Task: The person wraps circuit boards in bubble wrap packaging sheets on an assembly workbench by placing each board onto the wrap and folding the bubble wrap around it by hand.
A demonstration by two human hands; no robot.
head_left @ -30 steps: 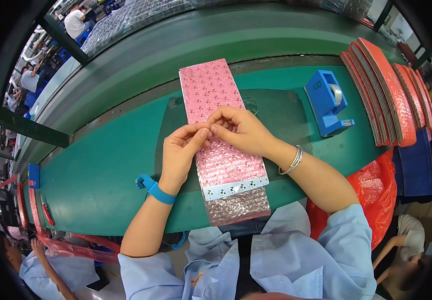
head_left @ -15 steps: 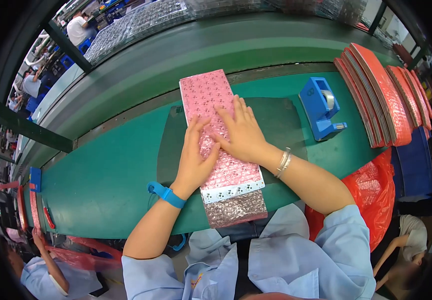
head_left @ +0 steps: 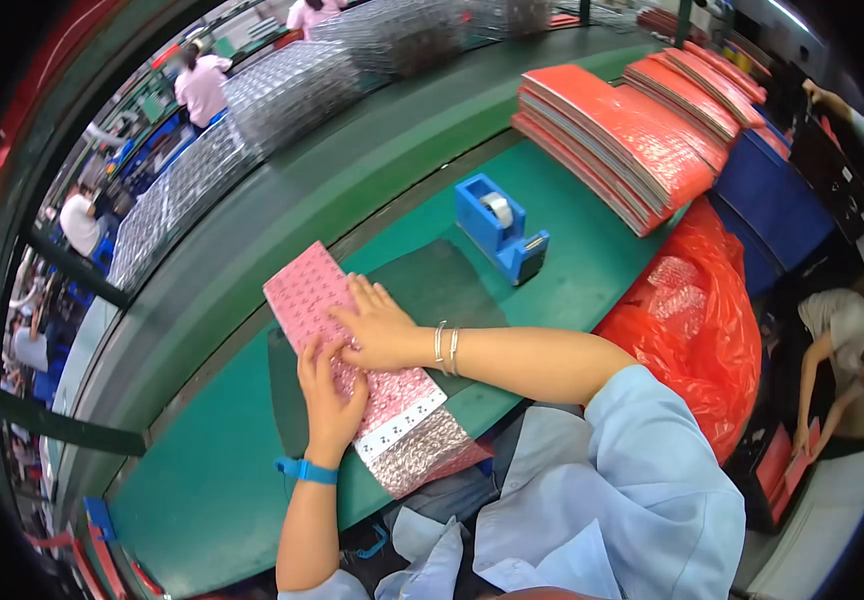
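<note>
A flat white panel (head_left: 402,425) with dark spots lies under pink bubble wrap (head_left: 302,285), its near edge showing bare. From under that edge a flap of bubble wrap (head_left: 420,458) hangs over the table's front edge. My right hand (head_left: 384,332) rests flat on the wrap, fingers spread towards the far end. Beside it, my left hand (head_left: 332,402) presses along the wrap's left side, fingers extended and thumb apart. The bundle lies partly on a dark mat (head_left: 442,285). A blue tape dispenser (head_left: 502,228) stands to the right of the hands.
Stacks of red bubble-wrapped sheets (head_left: 612,125) sit at the table's right end. Below them hangs a red plastic bag (head_left: 707,340), next to a blue bin (head_left: 767,205). Clear trays (head_left: 292,95) line the far side. A co-worker (head_left: 840,325) bends over at the right.
My view has swung to the right, so the table and bundle appear tilted and further left. Both hands stay on the pink wrap, the right one lying closer across the left.
</note>
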